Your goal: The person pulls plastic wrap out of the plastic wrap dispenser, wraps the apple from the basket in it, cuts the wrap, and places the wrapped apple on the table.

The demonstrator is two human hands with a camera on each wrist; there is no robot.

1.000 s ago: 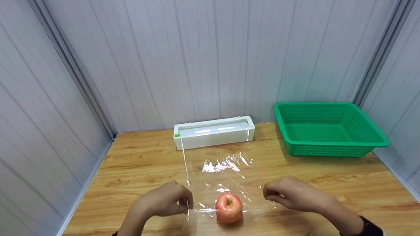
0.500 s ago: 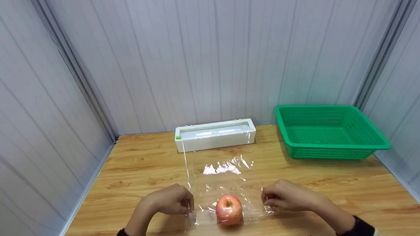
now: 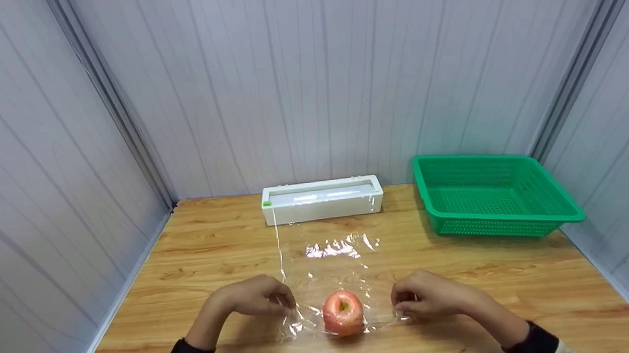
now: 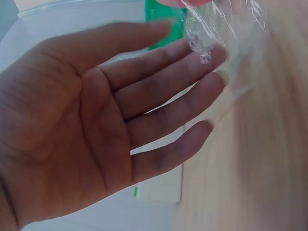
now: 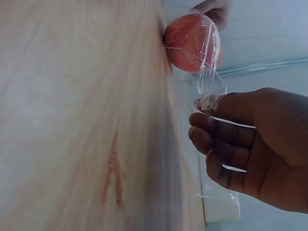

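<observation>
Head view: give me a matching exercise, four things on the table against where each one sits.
Things:
1. apple
2. green basket
3. white film dispenser
4. cling film

Places:
A. far right of the table, near the wall corner
B. spread from the dispenser toward the near edge
C. at the back, against the wall, middle of the table
D. near edge, between the left hand and the right hand

Pairs: 1-D, 2-A, 3-C, 4-B
</observation>
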